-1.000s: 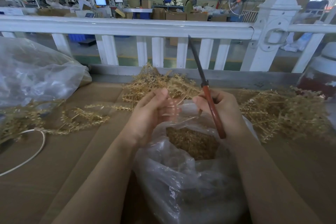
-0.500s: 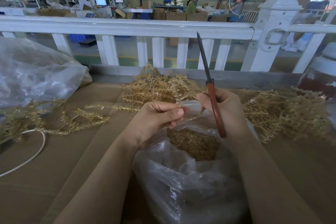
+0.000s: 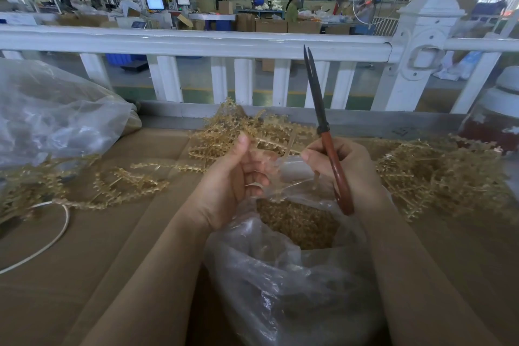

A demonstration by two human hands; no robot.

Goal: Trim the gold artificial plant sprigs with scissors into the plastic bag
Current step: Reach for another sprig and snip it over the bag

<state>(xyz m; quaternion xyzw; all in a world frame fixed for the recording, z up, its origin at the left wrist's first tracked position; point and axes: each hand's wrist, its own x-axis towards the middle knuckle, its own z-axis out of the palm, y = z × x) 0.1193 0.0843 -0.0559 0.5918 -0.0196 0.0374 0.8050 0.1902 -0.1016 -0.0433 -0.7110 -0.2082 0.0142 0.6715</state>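
cardboard-topped bench; left hand (image 3: 227, 180) curled around bag rim (image 3: 283, 174), right hand (image 3: 345, 168) gripping scissors (image 3: 327, 135)

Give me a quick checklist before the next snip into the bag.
1. Scissors gripped in right hand: ok.
2. Blades pointing up, away from fingers: ok.
3. Plastic bag mouth open below both hands: ok.
4. Left hand holding a sprig ready to cut: cannot tell, blurred behind the film.
5. Untrimmed gold sprigs within reach on the table: ok.
6. Sprig placed between blades: not ok.
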